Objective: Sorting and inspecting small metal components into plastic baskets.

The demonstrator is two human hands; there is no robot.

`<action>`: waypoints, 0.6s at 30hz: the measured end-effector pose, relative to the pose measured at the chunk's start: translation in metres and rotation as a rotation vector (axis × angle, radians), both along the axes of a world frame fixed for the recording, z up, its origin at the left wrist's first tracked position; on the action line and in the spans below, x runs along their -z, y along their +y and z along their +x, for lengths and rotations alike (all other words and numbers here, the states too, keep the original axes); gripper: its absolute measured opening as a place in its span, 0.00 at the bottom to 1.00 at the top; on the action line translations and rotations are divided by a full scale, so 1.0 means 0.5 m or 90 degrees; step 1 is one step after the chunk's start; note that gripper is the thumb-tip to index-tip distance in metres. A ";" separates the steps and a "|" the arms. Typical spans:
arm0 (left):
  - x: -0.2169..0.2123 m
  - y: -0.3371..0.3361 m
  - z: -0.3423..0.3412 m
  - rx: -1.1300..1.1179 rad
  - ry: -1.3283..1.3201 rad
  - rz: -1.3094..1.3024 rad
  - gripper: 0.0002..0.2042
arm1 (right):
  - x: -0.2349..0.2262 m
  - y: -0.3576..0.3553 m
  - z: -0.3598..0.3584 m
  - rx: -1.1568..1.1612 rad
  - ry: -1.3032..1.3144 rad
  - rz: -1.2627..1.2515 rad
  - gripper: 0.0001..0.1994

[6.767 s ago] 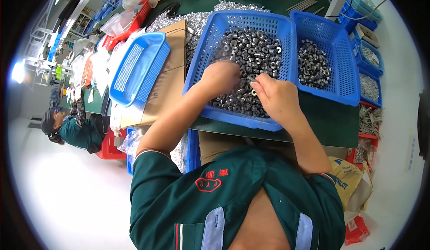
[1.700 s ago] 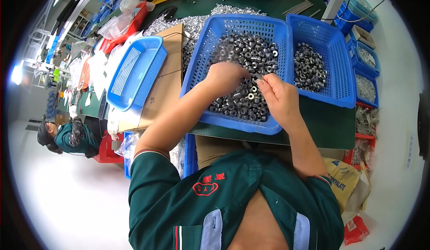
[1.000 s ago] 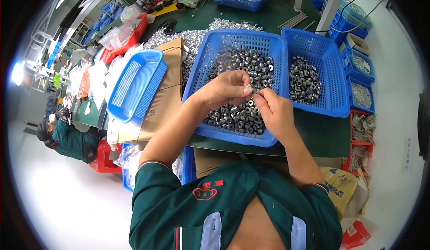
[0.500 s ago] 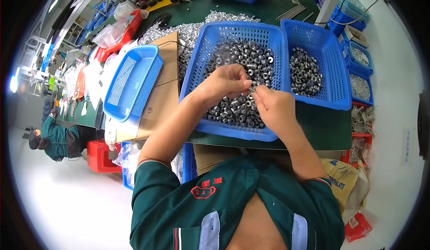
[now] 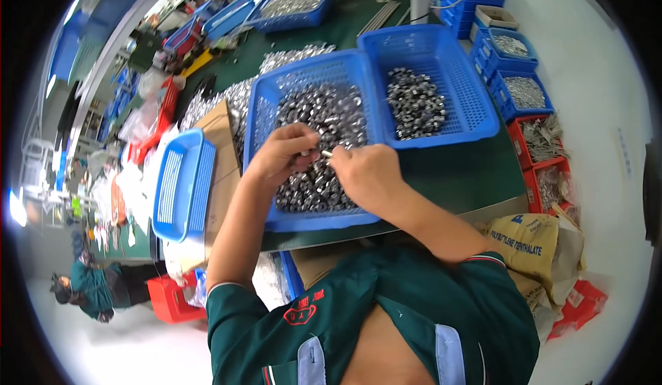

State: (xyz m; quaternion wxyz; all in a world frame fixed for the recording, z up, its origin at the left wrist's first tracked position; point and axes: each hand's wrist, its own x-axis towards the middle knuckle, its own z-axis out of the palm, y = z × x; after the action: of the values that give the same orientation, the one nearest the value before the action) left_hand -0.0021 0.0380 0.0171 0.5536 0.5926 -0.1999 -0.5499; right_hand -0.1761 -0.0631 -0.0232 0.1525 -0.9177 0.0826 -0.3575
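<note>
My left hand is over the left part of a large blue basket, its fingers curled and pinched around something too small to make out. Close beside it, my right hand pinches a small, pale, pin-like piece between thumb and finger, pointing toward the left fingertips. Under both hands, the basket holds many small dark and silver ring-shaped metal parts. A second blue basket adjoins it on the right, with a pile of similar metal parts inside.
Loose shiny metal pieces lie heaped behind the large basket. To the left, a light-blue basket rests by a cardboard sheet. Blue bins and red bins line the right side. A person is at far left.
My view has turned, so the baskets appear farther left. My hands, which met at the fingertips, are now slightly apart, and the pin-like piece shows in the right one.
</note>
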 end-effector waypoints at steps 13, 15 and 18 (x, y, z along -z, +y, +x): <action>0.023 -0.356 -0.131 0.598 -0.813 -0.184 0.09 | 0.008 0.000 0.001 -0.138 0.224 -0.052 0.06; 0.060 -0.385 -0.149 0.655 -0.966 -0.095 0.09 | 0.000 -0.001 -0.002 -0.143 0.219 -0.014 0.09; 0.079 -0.397 -0.157 0.659 -0.995 -0.006 0.08 | 0.006 0.001 0.000 -0.140 0.158 0.032 0.12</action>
State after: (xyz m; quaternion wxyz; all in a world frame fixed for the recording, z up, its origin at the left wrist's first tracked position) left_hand -0.0807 -0.1604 -0.0226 -0.0489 0.6289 -0.7564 -0.1731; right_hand -0.1762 -0.0624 -0.0265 0.2020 -0.9542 0.0085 -0.2205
